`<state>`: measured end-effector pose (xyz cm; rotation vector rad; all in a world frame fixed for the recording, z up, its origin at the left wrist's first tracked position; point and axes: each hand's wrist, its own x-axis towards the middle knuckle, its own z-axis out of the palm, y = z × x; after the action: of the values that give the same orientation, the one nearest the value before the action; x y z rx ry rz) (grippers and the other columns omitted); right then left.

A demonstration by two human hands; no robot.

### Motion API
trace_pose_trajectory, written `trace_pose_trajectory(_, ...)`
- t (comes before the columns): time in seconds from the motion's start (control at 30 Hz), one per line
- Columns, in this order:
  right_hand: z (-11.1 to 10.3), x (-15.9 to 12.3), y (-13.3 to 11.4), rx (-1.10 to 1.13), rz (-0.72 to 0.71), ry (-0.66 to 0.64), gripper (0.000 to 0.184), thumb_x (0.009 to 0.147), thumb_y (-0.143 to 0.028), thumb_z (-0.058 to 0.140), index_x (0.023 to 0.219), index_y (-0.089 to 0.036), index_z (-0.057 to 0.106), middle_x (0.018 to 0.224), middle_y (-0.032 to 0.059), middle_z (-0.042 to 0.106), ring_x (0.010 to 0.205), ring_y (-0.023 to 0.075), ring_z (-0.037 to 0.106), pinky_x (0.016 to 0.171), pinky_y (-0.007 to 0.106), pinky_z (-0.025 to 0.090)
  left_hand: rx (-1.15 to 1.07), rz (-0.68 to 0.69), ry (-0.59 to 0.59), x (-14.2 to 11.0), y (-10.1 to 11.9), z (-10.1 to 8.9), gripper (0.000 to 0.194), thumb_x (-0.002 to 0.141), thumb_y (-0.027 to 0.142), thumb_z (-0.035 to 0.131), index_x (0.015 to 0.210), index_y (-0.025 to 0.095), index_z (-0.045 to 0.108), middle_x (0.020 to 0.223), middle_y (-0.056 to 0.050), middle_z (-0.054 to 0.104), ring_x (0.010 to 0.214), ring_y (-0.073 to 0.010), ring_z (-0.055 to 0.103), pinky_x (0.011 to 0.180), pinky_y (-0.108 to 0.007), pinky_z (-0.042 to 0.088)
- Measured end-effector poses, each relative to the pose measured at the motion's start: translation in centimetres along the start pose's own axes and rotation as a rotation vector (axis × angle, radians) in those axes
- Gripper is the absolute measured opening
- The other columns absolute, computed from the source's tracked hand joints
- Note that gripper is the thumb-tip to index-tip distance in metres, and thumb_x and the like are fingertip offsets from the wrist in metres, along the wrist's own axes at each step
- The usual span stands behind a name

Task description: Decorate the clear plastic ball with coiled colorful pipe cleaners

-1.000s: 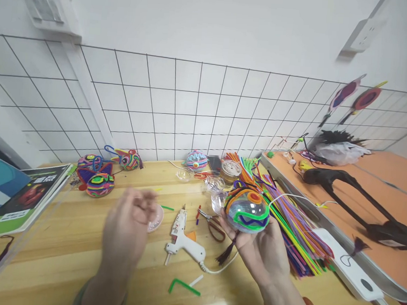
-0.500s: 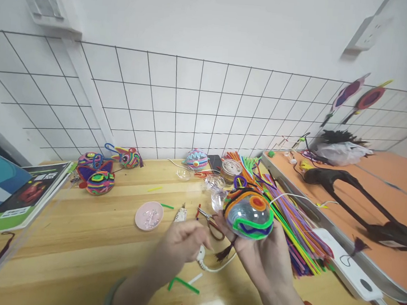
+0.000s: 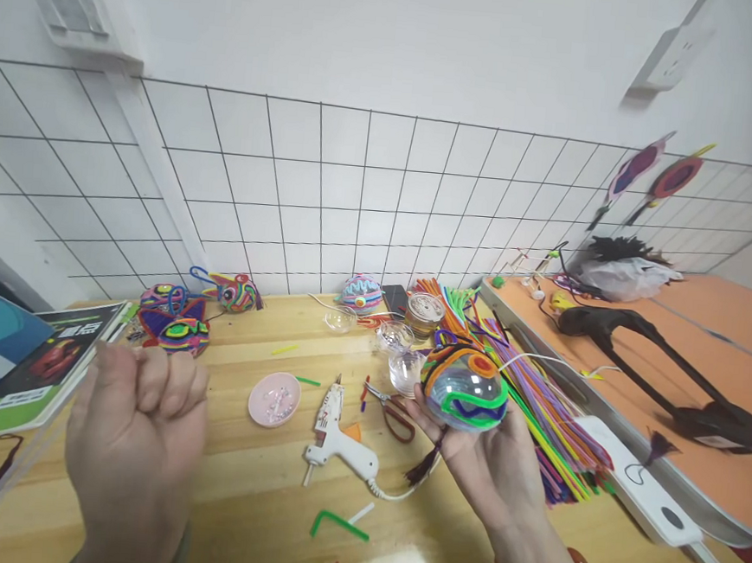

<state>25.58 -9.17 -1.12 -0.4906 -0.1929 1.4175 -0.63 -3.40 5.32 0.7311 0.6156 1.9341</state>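
In my right hand (image 3: pixel 498 465) rests a clear plastic ball (image 3: pixel 465 388), held from below and behind. Orange, black, green and purple pipe cleaners cover parts of it, and a dark tassel (image 3: pixel 423 467) hangs beneath. My left hand (image 3: pixel 138 445) is raised at the left, fingers curled into a fist. Whatever it may hold is hidden. Between the hands a white glue gun (image 3: pixel 346 453) lies on the table. Scissors (image 3: pixel 397 418) lie open beside the ball, and a pink dish (image 3: pixel 274 399) of small shiny pieces sits left of the glue gun.
Bundled pipe cleaners (image 3: pixel 554 417) lie right of the ball, beside a white power strip (image 3: pixel 643 489). Clear half shells (image 3: pixel 406 371) stand behind the scissors. Finished decorated balls (image 3: pixel 183 331) are at the back left, near books (image 3: pixel 50 360). A bent green pipe cleaner (image 3: pixel 340 524) lies in front.
My left hand has swung left and up, away from the ball, uncovering the glue gun. The ball stays in my right hand, nearly in place.
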Motion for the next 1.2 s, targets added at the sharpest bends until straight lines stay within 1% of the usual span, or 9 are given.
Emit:
trace_pose_trajectory(0.13,0.0,-0.1,0.1,0.010,-0.001,0.014,0.032,0.087,-0.041,0.050,0.105,-0.027,0.072,0.102,0.0075,0.075,0.100,0.0298,0.068,0.099,0.060,0.039,-0.013,-0.038,0.040,0.7,0.5,-0.5,0.040,0.095,0.038,0.047,0.059,0.020,0.042,0.046,0.007,0.023,0.044,-0.0100,0.015,0.043,-0.026,0.022)
trace_pose_trajectory(0.27,0.1,-0.3,0.3,-0.032,-0.009,0.005,0.036,0.087,-0.046,0.049,0.101,-0.024,0.074,0.099,0.0099,0.076,0.096,0.0308,0.069,0.098,0.060,0.039,0.008,-0.098,-0.002,0.8,-0.2,-0.7,0.044,0.090,0.038,0.056,0.054,0.018,0.040,0.040,0.008,0.026,0.040,-0.0073,0.020,0.041,-0.022,0.023)
trace_pose_trajectory(0.4,0.3,-0.3,0.3,-0.031,-0.013,0.005,0.032,0.086,-0.042,0.053,0.106,-0.028,0.072,0.101,0.0082,0.075,0.099,0.0300,0.068,0.098,0.061,0.039,0.173,-0.244,-0.135,-0.2,-2.0,-0.3,0.036,0.068,0.040,0.078,0.053,0.017,0.054,0.038,0.008,0.042,0.039,-0.0056,0.038,0.041,-0.019,0.032)
trace_pose_trajectory(0.47,0.2,-0.3,0.2,-0.026,-0.026,0.019,0.032,0.085,-0.042,0.053,0.107,-0.028,0.071,0.101,0.0078,0.075,0.099,0.0299,0.068,0.098,0.061,0.039,0.271,-0.386,-0.204,-1.0,-3.1,0.1,0.030,0.054,0.034,0.087,0.058,0.016,0.062,0.053,0.002,0.062,0.050,-0.0080,0.054,0.047,-0.019,0.042)
trace_pose_trajectory(0.57,0.1,-0.3,-0.1,-0.031,-0.041,0.050,0.033,0.086,-0.043,0.051,0.106,-0.028,0.072,0.103,0.0076,0.075,0.096,0.0305,0.069,0.098,0.062,0.039,0.350,-0.524,-0.257,-1.9,-4.5,0.5,0.033,0.045,0.026,0.090,0.069,0.015,0.071,0.062,-0.001,0.069,0.056,-0.0094,0.059,0.055,-0.020,0.049)
trace_pose_trajectory(0.7,0.1,-0.4,-0.3,-0.056,-0.044,0.064,0.032,0.085,-0.040,0.052,0.108,-0.028,0.071,0.103,0.0064,0.075,0.094,0.0302,0.069,0.099,0.061,0.039,0.411,-0.574,-0.288,-2.4,-6.2,0.5,0.028,0.048,0.027,0.088,0.067,0.014,0.071,0.052,0.000,0.065,0.048,-0.0104,0.056,0.045,-0.021,0.046)
trace_pose_trajectory(0.9,0.1,-0.5,-0.3,-0.049,-0.024,0.065,0.033,0.083,-0.038,0.055,0.112,-0.028,0.069,0.104,0.0063,0.075,0.100,0.0296,0.068,0.100,0.060,0.039,0.506,-0.587,-0.400,-2.9,-7.5,0.1,0.028,0.060,0.038,0.081,0.065,0.013,0.070,0.053,-0.003,0.067,0.046,-0.0136,0.058,0.045,-0.025,0.047)
trace_pose_trajectory(1.03,0.1,-0.4,-0.3,-0.052,-0.024,0.065,0.034,0.083,-0.037,0.055,0.113,-0.028,0.069,0.104,0.0063,0.075,0.103,0.0295,0.067,0.100,0.059,0.039,0.419,-0.655,-0.400,-3.3,-7.7,0.3,0.035,0.061,0.045,0.080,0.059,0.013,0.065,0.050,-0.002,0.063,0.043,-0.0112,0.054,0.042,-0.023,0.043)
trace_pose_trajectory(1.2,0.1,-0.5,-0.2,-0.033,-0.014,0.065,0.034,0.084,-0.038,0.054,0.114,-0.028,0.068,0.103,0.0068,0.075,0.105,0.0302,0.066,0.099,0.060,0.040,0.245,-0.762,-0.390,-3.5,-8.0,0.7,0.039,0.067,0.049,0.075,0.068,0.011,0.069,0.053,-0.002,0.063,0.048,-0.0112,0.057,0.045,-0.022,0.043)
